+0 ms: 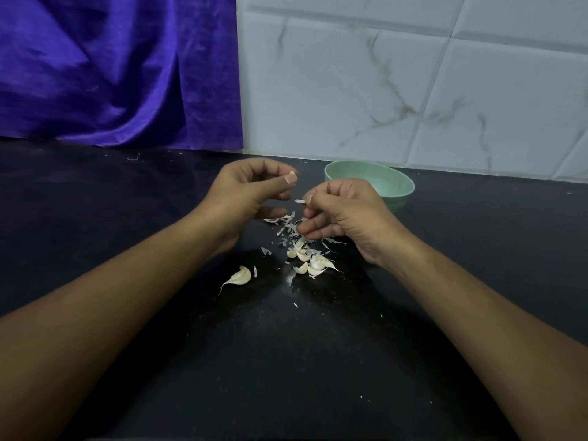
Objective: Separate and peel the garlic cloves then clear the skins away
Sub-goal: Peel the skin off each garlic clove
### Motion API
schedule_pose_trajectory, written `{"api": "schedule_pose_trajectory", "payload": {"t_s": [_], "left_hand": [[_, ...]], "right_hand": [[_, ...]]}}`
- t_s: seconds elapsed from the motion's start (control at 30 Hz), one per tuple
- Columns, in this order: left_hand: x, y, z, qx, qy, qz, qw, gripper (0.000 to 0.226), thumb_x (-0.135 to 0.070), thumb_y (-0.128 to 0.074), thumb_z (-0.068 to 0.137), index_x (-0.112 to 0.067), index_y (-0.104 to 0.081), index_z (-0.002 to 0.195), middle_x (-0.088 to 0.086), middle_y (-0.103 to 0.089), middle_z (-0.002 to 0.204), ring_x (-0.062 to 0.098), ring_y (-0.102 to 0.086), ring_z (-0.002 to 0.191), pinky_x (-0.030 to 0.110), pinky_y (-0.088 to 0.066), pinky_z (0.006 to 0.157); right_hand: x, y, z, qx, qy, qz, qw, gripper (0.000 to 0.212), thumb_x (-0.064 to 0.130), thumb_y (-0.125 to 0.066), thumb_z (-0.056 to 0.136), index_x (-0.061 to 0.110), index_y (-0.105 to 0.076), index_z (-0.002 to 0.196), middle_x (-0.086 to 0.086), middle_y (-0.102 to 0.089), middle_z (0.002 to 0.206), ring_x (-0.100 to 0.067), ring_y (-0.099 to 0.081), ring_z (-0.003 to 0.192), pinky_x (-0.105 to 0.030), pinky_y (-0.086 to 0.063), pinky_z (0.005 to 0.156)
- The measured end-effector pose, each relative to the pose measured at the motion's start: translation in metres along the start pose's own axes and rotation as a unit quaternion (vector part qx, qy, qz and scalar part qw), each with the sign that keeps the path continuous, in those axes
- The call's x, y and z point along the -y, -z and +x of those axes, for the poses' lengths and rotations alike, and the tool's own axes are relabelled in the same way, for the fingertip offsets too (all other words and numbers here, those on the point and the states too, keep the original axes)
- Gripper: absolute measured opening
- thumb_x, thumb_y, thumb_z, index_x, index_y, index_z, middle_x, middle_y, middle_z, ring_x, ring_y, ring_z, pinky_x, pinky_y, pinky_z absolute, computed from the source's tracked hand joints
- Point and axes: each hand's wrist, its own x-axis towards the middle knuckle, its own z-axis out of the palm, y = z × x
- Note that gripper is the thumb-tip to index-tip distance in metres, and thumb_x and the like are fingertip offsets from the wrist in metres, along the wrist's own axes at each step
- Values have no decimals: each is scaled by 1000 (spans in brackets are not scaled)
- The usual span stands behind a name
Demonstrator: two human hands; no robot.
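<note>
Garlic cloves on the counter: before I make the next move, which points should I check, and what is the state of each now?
1. Cloves within reach: ok; a cluster of cloves and one lone clove lie between the arms.
2. Right hand pinches a skin flake: ok.
3. Left hand holds a clove: cannot tell; its fingers are curled.
4. Green bowl upright behind the right hand: ok; contents cannot tell.
5. Skins cleared: not ok; loose skins lie on the counter.
</note>
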Motion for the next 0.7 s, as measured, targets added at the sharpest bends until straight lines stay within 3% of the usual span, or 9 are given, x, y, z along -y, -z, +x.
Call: {"api": "schedule_pose_trajectory", "payload": {"t_s": [0.17,0.27,0.4,0.5,0.6,0.7], "left_hand": [[1,1,2,-14,11,-15,1000,20,-10,-71,96,-11,-73,116,5,-67,94,11,-67,82,27,-63,66],[1,2,2,-14,14,-12,1000,16,-12,-71,96,-12,-75,112,4,-69,92,11,-67,83,29,-63,69],[0,2,1,-19,28,-11,999,14,-14,-76,92,-11,-73,106,8,-75,98,13,-69,84,31,-62,72],[-1,1,1,-21,31,-13,999,13,-15,-77,91,-12,-72,102,10,-79,104,13,-69,83,31,-61,72],[-2,1,0,-19,34,-8,999,11,-15,-76,92,-12,-71,102,10,-79,105,12,-70,83,31,-61,72],[-1,2,0,-20,42,-17,999,10,-16,-77,91,-12,-72,99,5,-77,92,12,-70,82,30,-62,70]], "right_hand": [[-4,5,4,-29,36,-47,998,6,-5,-63,94,-2,-68,95,-12,-70,74,-23,-74,60,-33,-61,57],[-7,7,7,-51,52,-88,993,11,-7,-66,91,4,-68,90,-15,-68,73,-26,-75,61,-33,-60,54],[-12,7,10,-68,67,-145,985,28,-10,-51,93,13,-66,86,-14,-71,82,-29,-77,65,-34,-57,56],[-11,7,8,-72,81,-180,978,27,-9,-49,93,10,-67,86,-13,-71,86,-26,-77,64,-35,-58,56],[-10,7,6,-72,86,-198,974,23,-4,-51,99,9,-69,96,-9,-73,95,-23,-76,63,-32,-58,50],[-7,6,5,-57,99,-171,978,17,4,-58,102,11,-69,112,-10,-72,101,-26,-76,62,-30,-56,47]]}}
